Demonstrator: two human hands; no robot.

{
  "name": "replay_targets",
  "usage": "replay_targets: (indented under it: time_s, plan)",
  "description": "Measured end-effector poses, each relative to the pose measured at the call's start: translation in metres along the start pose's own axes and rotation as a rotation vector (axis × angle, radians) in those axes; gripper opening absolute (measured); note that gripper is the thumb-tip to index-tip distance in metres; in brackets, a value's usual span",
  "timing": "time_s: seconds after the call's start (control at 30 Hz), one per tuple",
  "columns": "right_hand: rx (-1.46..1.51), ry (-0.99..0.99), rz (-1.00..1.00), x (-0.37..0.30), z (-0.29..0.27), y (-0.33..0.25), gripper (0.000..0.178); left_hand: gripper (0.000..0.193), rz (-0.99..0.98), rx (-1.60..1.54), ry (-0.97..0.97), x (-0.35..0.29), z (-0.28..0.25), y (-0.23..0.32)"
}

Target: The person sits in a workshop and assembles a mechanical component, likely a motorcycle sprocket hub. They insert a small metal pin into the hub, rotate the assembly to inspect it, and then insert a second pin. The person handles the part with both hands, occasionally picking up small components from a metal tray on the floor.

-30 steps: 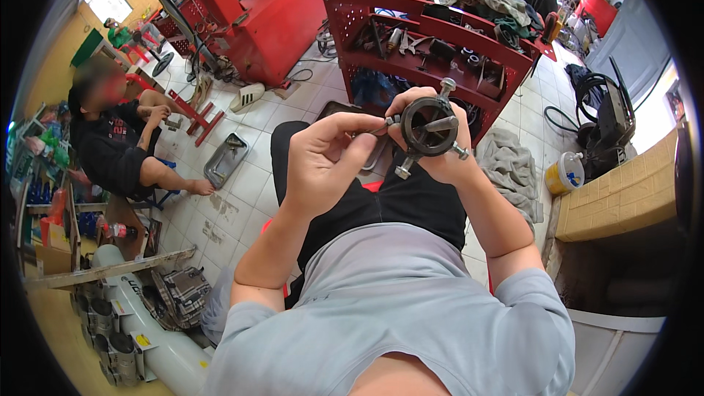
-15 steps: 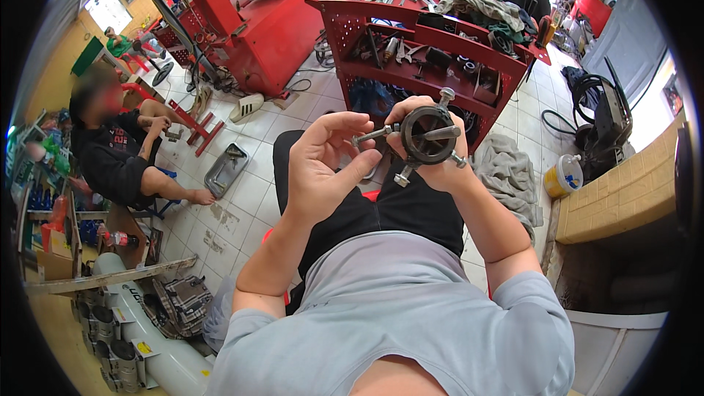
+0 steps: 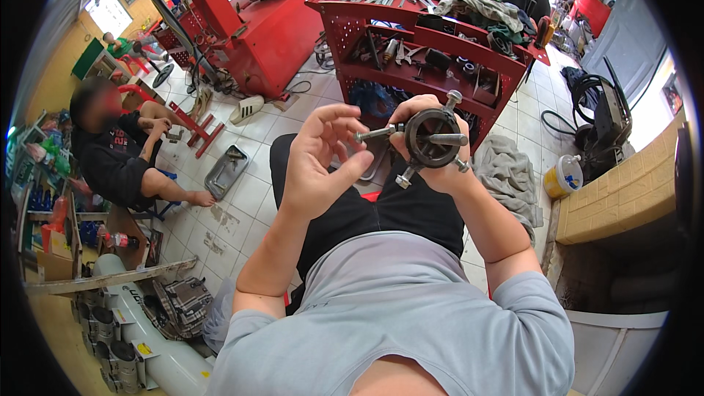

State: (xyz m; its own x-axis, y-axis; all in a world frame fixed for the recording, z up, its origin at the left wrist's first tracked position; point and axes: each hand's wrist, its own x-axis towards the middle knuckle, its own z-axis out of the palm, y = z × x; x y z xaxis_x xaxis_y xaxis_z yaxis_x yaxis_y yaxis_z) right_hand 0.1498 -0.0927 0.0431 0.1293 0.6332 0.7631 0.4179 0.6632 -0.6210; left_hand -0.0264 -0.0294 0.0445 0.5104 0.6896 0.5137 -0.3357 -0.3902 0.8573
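A dark metal ring with bolts through its wall is held up at chest height, over the person's lap. The bolts stick out like spokes: one toward the upper right with a round head, one to the right, one toward the lower left ending in a hex head, and one long bolt pointing left. The right hand is wrapped around the ring from behind and below, fingers clamped on its rim. The left hand is spread apart beside it, palm facing the ring, with the fingertips at the free end of the long bolt; whether they pinch it or only touch it cannot be told.

Behind the ring stands a red tool cart with wrenches and rags on its shelves. A grey cloth lies on the tiled floor to the right, near a yellow bucket. To the left another person in black sits low on the floor, next to a metal tray.
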Motion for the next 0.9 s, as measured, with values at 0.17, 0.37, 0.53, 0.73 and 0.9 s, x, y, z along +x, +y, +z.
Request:
replay_targets:
  time_s: [0.17,0.37,0.53,0.73,0.9]
  plan:
    - [0.016,0.006,-0.015,0.001,0.000,-0.001,0.026,0.032,-0.101,-0.137,-0.192,0.002,-0.021,-0.010]
    - [0.027,0.009,-0.022,-0.001,0.002,0.002,0.026,0.035,0.078,-0.080,-0.077,0.001,-0.007,-0.005]
    - [-0.023,-0.009,0.010,-0.001,-0.001,-0.001,0.024,0.051,-0.183,-0.077,-0.201,0.001,-0.014,-0.006]
    - [-0.066,-0.008,-0.067,0.000,0.001,0.002,0.023,0.022,-0.022,-0.076,-0.006,0.000,-0.001,-0.001]
    - [-0.046,-0.013,-0.030,0.000,0.001,0.000,0.023,0.019,-0.197,-0.224,-0.183,0.001,-0.016,-0.007]
